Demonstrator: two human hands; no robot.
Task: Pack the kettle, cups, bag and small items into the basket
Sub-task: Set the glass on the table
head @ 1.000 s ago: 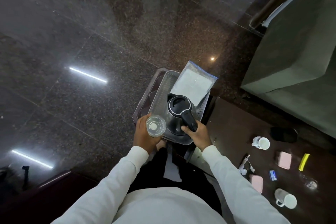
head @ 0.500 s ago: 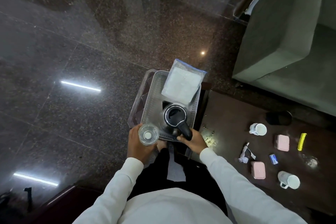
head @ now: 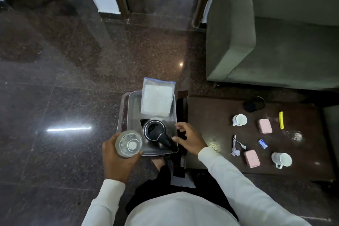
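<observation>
A grey plastic basket (head: 133,108) stands on the floor below me. In it a black kettle (head: 154,131) sits upright at the near end, and a clear bag (head: 157,101) with white contents leans on the far rim. My left hand (head: 117,161) grips a clear glass (head: 128,143) over the basket's near left corner. My right hand (head: 189,139) hovers just right of the kettle handle, fingers spread, holding nothing. On the dark table (head: 211,115) lie two white cups (head: 239,120) (head: 281,159), two pink cases (head: 264,126) (head: 252,158), a yellow comb (head: 281,119) and a small blue packet (head: 262,143).
A white tag with string (head: 236,146) and a black round object (head: 251,105) also lie on the table. A grey sofa (head: 238,33) stands behind the table. The floor is polished dark stone with light reflections. My legs are directly below the basket.
My right hand has let go of the kettle handle and opened beside it; the kettle now rests in the basket. The view has tilted up and shifted left. My left hand still holds the glass.
</observation>
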